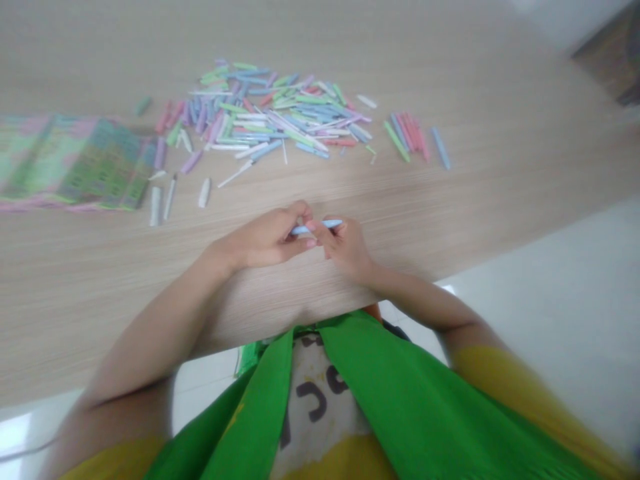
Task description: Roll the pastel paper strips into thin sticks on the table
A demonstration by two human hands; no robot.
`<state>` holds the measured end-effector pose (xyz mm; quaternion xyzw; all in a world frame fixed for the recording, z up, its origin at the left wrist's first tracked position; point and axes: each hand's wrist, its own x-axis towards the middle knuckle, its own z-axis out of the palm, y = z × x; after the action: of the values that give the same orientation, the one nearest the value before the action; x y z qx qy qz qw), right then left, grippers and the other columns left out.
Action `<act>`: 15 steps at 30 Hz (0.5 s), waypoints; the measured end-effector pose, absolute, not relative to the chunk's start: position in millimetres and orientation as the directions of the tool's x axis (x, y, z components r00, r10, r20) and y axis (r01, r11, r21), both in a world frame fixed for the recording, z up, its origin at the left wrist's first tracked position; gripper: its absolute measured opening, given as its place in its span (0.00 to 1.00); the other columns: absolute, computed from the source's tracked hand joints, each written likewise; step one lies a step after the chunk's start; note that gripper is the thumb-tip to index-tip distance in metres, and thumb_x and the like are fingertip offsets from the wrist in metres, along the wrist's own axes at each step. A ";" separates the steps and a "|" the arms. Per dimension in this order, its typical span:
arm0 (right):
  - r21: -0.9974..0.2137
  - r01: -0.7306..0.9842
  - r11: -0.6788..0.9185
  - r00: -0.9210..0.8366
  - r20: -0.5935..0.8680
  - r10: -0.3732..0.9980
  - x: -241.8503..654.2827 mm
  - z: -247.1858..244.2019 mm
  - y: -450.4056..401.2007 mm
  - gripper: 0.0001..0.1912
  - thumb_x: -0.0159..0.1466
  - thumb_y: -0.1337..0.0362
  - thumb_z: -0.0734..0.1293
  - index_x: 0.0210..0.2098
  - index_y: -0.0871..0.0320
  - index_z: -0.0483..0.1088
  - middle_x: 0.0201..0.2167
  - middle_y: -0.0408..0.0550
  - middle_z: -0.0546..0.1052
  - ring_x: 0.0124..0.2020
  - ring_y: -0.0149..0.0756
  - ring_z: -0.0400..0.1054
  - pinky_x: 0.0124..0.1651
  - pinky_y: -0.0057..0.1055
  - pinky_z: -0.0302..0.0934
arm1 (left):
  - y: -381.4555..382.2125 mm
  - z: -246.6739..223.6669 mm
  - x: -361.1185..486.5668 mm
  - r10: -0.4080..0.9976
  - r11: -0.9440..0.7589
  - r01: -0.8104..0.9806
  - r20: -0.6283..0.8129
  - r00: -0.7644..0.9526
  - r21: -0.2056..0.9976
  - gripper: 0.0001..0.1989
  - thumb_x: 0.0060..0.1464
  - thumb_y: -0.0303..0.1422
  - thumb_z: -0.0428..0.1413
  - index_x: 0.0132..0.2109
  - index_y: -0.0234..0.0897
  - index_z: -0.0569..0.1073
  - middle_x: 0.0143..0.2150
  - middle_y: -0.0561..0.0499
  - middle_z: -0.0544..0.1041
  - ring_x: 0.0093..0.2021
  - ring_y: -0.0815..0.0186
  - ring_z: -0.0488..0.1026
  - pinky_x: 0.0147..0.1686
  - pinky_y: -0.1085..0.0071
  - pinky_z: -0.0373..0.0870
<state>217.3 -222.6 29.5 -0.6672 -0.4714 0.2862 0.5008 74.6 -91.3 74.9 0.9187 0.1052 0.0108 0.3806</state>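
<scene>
At the left, a pastel pink, green and blue patterned sheet with fold lines (75,163) lies flat on a pale wood-grain table (500,167). Just right of it are a short whitish cylinder (156,206), a slim white stick with a dark tip (171,198) and a white tapered piece (205,193). Farther back, at the centre, spreads a loose pile of pastel plastic-looking sticks (280,113), seemingly left within arm's reach.

Nearer the person, the left hand (280,233) closes its fingertips around the left end of a slender pale-blue stick (301,230). The right hand (350,247) pinches its other end, thumb across the top; gripping both ends probably keeps so thin a piece steady. Its finer details are blurred.

Right of the pile, pink sticks (415,137) lie roughly side by side, perhaps grouped by hand, with a single blue stick (441,148) just beyond.

The table's near edge slants up rightward, close below the hands; bare wood between them and the pile leaves room to move forward.
</scene>
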 end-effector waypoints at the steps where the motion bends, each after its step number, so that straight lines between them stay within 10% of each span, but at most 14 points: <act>1: -0.944 0.326 -0.058 0.390 0.078 0.917 219.1 30.2 -221.5 0.29 0.63 0.37 0.65 0.24 0.56 0.67 0.14 0.37 0.65 0.18 0.26 0.60 0.24 0.26 0.50 | -93.1 75.5 75.3 0.211 -0.720 0.187 -0.046 0.976 0.669 0.14 0.62 0.42 0.53 0.46 0.35 0.68 0.28 0.54 0.72 0.26 0.67 0.67 0.28 0.72 0.59; 6: -0.947 0.317 0.048 0.466 0.200 0.862 229.0 38.7 -221.5 0.22 0.68 0.42 0.62 0.46 0.53 0.68 0.26 0.38 0.73 0.21 0.26 0.61 0.26 0.27 0.55 | -99.0 74.4 79.1 0.201 -0.862 0.186 -0.018 0.979 0.471 0.14 0.67 0.37 0.45 0.47 0.34 0.71 0.36 0.46 0.78 0.34 0.62 0.74 0.36 0.68 0.64; 15: -0.738 0.672 -0.061 0.361 0.254 0.897 226.9 40.1 -227.0 0.08 0.65 0.59 0.68 0.32 0.55 0.66 0.27 0.42 0.75 0.27 0.32 0.66 0.32 0.29 0.54 | -106.3 68.0 82.7 0.281 -0.928 0.287 -0.059 0.958 0.237 0.24 0.68 0.40 0.39 0.38 0.33 0.76 0.29 0.42 0.79 0.31 0.57 0.77 0.31 0.66 0.63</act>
<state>226.9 -227.0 40.1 -0.7154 -0.5484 0.1372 0.4107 82.7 -106.3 68.0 0.9818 0.1444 -0.0120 0.1226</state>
